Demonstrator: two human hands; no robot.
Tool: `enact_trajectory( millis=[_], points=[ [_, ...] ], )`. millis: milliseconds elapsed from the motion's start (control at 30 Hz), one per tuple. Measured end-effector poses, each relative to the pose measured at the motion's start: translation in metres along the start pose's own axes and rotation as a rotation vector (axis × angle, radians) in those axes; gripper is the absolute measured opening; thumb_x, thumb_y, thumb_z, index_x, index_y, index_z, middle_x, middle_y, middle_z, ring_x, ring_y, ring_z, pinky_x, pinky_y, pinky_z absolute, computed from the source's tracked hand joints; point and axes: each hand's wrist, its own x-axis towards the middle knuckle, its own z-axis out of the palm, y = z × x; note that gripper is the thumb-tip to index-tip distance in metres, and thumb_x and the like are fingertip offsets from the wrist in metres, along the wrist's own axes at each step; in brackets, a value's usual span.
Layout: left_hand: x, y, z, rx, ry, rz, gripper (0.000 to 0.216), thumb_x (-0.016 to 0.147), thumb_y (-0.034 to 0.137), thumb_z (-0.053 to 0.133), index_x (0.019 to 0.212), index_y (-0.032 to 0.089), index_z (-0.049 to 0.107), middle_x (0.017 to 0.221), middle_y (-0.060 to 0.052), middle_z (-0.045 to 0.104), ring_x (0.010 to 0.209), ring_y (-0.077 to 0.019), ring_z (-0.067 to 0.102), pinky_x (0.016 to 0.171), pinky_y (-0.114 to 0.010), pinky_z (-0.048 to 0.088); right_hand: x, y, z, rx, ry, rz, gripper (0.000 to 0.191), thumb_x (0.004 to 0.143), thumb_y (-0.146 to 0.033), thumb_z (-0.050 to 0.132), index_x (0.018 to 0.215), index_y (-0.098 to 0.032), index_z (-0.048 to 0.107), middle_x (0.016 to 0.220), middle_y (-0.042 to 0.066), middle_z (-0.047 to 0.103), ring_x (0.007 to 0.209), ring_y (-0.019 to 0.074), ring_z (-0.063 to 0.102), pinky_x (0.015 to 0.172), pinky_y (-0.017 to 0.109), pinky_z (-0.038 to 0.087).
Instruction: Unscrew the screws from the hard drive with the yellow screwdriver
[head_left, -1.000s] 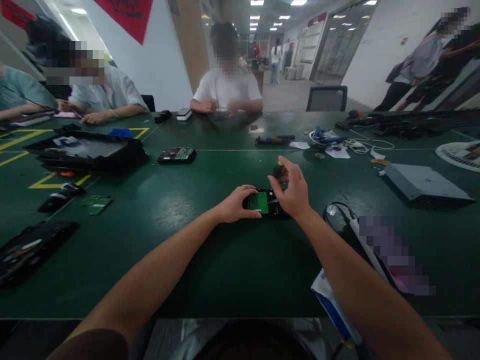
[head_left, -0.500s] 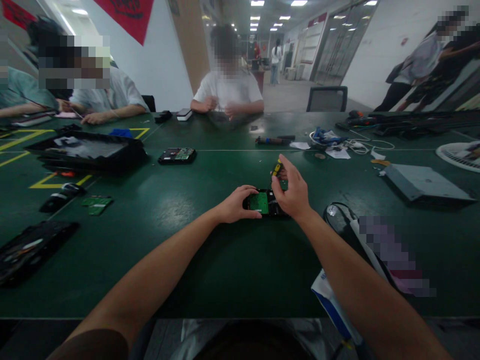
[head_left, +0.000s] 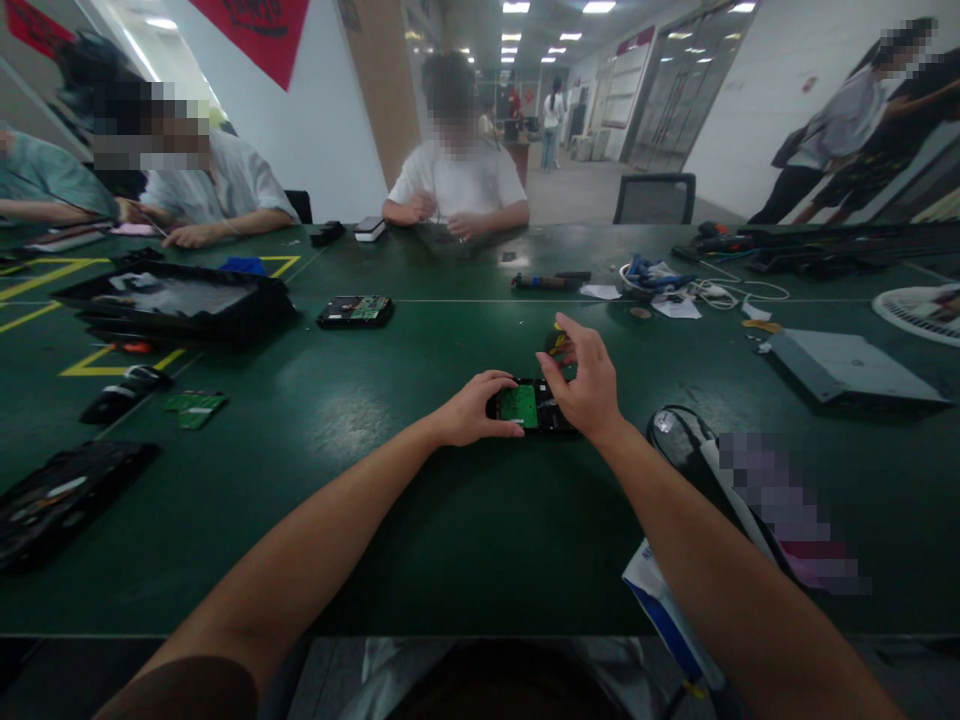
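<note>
A small black device (head_left: 534, 408) with a bare green circuit board lies on the green table (head_left: 420, 520) straight ahead. My left hand (head_left: 474, 408) grips its left end, fingers curled over the edge. My right hand (head_left: 586, 380) hovers over its right end, pinching the yellow-and-black handle of a small screwdriver (head_left: 556, 343) whose tip points down into the device. The shaft is mostly hidden by my fingers.
Another opened device (head_left: 354, 311), a black tray (head_left: 176, 300), loose green boards (head_left: 193, 407) and a black panel (head_left: 60, 500) lie left. A grey box (head_left: 847, 366), cables (head_left: 697, 288) and a bag (head_left: 720, 480) sit right. People sit across the table.
My right hand has turned the screwdriver between its fingers; the handle shifted slightly and the fingers re-gripped. My left hand and the device stayed put.
</note>
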Motion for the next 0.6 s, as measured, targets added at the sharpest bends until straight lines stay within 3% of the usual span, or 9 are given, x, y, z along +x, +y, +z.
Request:
enact_trajectory(
  millis=[133,300,467,600],
  points=[
    [0.0003,0.0001,-0.0002,-0.003,0.001,-0.005,0.083,0.076,0.061,0.087,0.145,0.022,0.061,0.156,-0.017,0.052,0.147,-0.0364,0.049,0.124,-0.056,0.042,-0.0003,-0.0007,-0.0001,0.009,-0.001,0.009,0.063,0.102,-0.030,0.056,0.163,-0.033,0.039,0.144,0.012,0.062,0.104,0.0273,0.072,0.092,0.051,0.068],
    [0.0000,0.0008,0.0004,-0.001,0.008,0.014,0.083,0.075,0.060,0.088,0.143,0.020,0.061,0.156,-0.017,0.053,0.147,-0.0360,0.049,0.125,-0.055,0.040,0.0005,-0.0028,-0.0009,-0.010,0.014,0.023,0.061,0.100,-0.034,0.064,0.158,-0.034,0.044,0.128,0.010,0.065,0.097,0.0258,0.070,0.081,0.047,0.069],
    [-0.0001,-0.0005,0.0013,0.008,0.013,0.005,0.083,0.076,0.060,0.087,0.144,0.021,0.060,0.155,-0.017,0.053,0.146,-0.0354,0.050,0.124,-0.055,0.041,0.0004,-0.0033,-0.0008,0.007,-0.002,0.001,0.066,0.102,-0.028,0.057,0.164,-0.034,0.036,0.136,0.011,0.064,0.099,0.0257,0.071,0.088,0.048,0.068],
    [0.0001,-0.0014,0.0008,0.010,0.003,0.013,0.083,0.076,0.061,0.087,0.144,0.020,0.060,0.155,-0.018,0.052,0.147,-0.0351,0.049,0.126,-0.054,0.040,0.0006,-0.0025,-0.0012,-0.021,0.000,0.015,0.065,0.100,-0.033,0.061,0.162,-0.034,0.039,0.131,0.011,0.065,0.096,0.0265,0.070,0.082,0.048,0.069]
  ],
)
